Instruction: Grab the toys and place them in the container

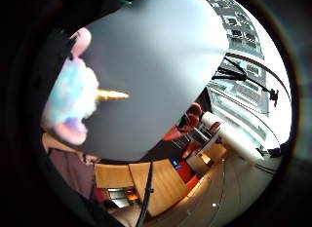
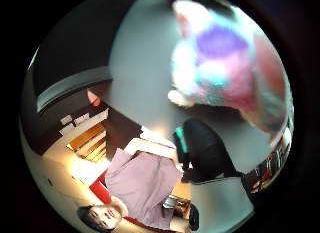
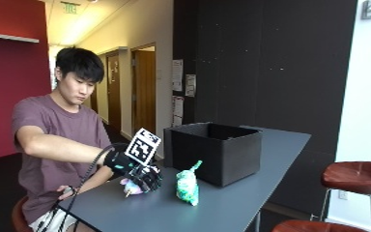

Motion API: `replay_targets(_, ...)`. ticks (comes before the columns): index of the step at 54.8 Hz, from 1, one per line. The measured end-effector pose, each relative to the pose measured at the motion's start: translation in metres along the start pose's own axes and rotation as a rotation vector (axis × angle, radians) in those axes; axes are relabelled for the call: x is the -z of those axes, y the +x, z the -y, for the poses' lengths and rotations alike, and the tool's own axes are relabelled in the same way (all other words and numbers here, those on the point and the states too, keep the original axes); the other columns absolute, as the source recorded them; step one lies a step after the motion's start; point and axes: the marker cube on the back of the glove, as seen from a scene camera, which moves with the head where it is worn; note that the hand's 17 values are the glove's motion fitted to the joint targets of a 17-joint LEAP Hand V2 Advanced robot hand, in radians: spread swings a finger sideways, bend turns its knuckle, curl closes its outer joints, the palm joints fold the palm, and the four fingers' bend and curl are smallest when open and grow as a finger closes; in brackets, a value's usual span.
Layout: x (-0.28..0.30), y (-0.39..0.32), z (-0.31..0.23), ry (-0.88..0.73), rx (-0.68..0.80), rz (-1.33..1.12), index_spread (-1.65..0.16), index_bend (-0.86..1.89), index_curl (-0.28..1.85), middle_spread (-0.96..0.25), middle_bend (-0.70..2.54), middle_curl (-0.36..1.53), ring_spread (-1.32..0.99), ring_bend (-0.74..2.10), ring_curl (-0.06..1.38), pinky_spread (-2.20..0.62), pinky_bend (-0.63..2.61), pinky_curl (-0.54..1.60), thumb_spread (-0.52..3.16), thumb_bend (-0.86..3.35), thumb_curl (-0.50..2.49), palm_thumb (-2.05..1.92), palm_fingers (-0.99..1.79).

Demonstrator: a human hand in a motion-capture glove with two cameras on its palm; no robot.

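Observation:
In the outside view my gloved right hand (image 3: 142, 175) grips a pastel unicorn plush (image 3: 131, 186) low over the near end of the grey table (image 3: 237, 205), with its horn pointing down. Both palm views show the plush close to the palm: its fluffy blue-pink body (image 1: 72, 98), gold horn (image 1: 111, 95) and purple-pink fur (image 2: 225, 68). A green toy (image 3: 187, 186) stands upright on the table just right of the hand. Behind it sits the open black container (image 3: 215, 150). I cannot tell whether the plush touches the table.
The person sits at the table's near-left end, the bare left hand (image 3: 66, 191) down at the table edge. Two brown stools (image 3: 356, 174) stand to the right of the table. A dark wall runs behind the container.

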Motion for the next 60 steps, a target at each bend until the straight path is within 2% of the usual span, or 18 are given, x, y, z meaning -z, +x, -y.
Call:
replay_targets(5,-0.02,0.001,0.008,0.02,0.032,0.029,-0.13,0.08,0.1,0.04,0.18,0.28,0.0,0.37,0.3,0.01,0.78,0.3,1.3,0.06,0.35,0.17,-0.23)
replay_targets(9,-0.022,0.0,0.015,0.109,0.037,0.059,-0.13,0.12,0.11,0.01,0.24,0.31,-0.03,0.47,0.33,-0.02,0.79,0.31,1.38,0.14,0.39,0.31,0.04)
replay_targets(10,-0.021,0.0,0.017,0.133,0.031,0.053,-0.14,0.24,0.13,-0.02,0.31,0.33,-0.09,0.53,0.34,-0.08,0.79,0.3,1.41,0.18,0.4,0.37,0.32)
replay_targets(11,-0.02,0.001,0.019,0.153,0.022,0.042,-0.14,0.23,0.13,-0.03,0.33,0.33,-0.11,0.51,0.31,-0.09,0.77,0.27,1.43,0.2,0.41,0.38,0.38)
replay_targets(15,-0.016,-0.003,0.025,0.179,-0.003,-0.003,-0.16,0.22,0.15,-0.09,0.36,0.36,-0.2,0.65,0.34,-0.2,0.87,0.3,1.4,0.24,0.46,0.51,0.7)
replay_targets(21,-0.015,-0.008,0.032,0.086,0.006,-0.001,-0.23,0.5,0.23,-0.18,0.58,0.46,-0.32,0.75,0.4,-0.31,0.81,0.32,1.16,0.24,0.57,0.61,1.18)
replay_targets(23,-0.013,-0.009,0.032,0.046,0.022,0.021,-0.24,0.6,0.28,-0.19,0.65,0.5,-0.35,0.78,0.43,-0.33,0.81,0.34,1.1,0.24,0.6,0.63,1.21)
replay_targets(24,-0.011,-0.01,0.032,0.025,0.031,0.034,-0.24,0.58,0.28,-0.21,0.63,0.5,-0.36,0.78,0.44,-0.34,0.82,0.35,1.08,0.23,0.61,0.63,1.09)
replay_targets(25,-0.009,-0.011,0.032,0.003,0.04,0.046,-0.25,0.67,0.32,-0.21,0.7,0.53,-0.37,0.82,0.47,-0.35,0.82,0.36,1.05,0.24,0.63,0.65,1.24)
replay_targets(28,-0.003,-0.015,0.03,-0.043,0.054,0.053,-0.26,0.82,0.38,-0.22,0.82,0.59,-0.39,0.89,0.5,-0.37,0.82,0.37,0.96,0.23,0.67,0.65,1.31)
replay_targets(29,-0.001,-0.018,0.029,-0.05,0.057,0.047,-0.26,0.79,0.38,-0.23,0.81,0.59,-0.41,0.88,0.5,-0.37,0.84,0.39,0.96,0.23,0.68,0.66,1.13)
replay_targets(30,0.003,-0.02,0.027,-0.054,0.062,0.04,-0.26,0.89,0.42,-0.23,0.87,0.62,-0.41,0.94,0.53,-0.37,0.83,0.39,0.91,0.22,0.69,0.65,1.31)
replay_targets(37,0.04,-0.033,0.01,-0.052,0.091,0.059,-0.25,1.08,0.52,-0.22,1.04,0.71,-0.42,1.06,0.6,-0.39,0.91,0.43,0.71,0.2,0.77,0.64,1.24)
replay_targets(47,0.118,-0.041,-0.02,0.103,0.078,0.068,-0.23,1.2,0.63,-0.21,1.17,0.78,-0.42,1.17,0.67,-0.4,1.0,0.5,0.49,0.19,0.87,0.63,1.14)
replay_targets(51,0.155,-0.043,-0.034,0.165,0.129,0.064,-0.22,1.22,0.66,-0.2,1.19,0.8,-0.42,1.19,0.68,-0.39,1.02,0.51,0.43,0.19,0.9,0.63,1.11)
replay_targets(57,0.205,-0.04,-0.048,0.292,0.231,-0.08,-0.21,1.24,0.69,-0.19,1.22,0.82,-0.41,1.22,0.7,-0.39,1.05,0.54,0.34,0.19,0.94,0.63,1.09)
replay_targets(60,0.23,-0.055,-0.05,0.337,0.167,0.014,-0.2,1.24,0.71,-0.19,1.23,0.83,-0.41,1.23,0.71,-0.39,1.05,0.54,0.3,0.19,0.96,0.62,1.08)
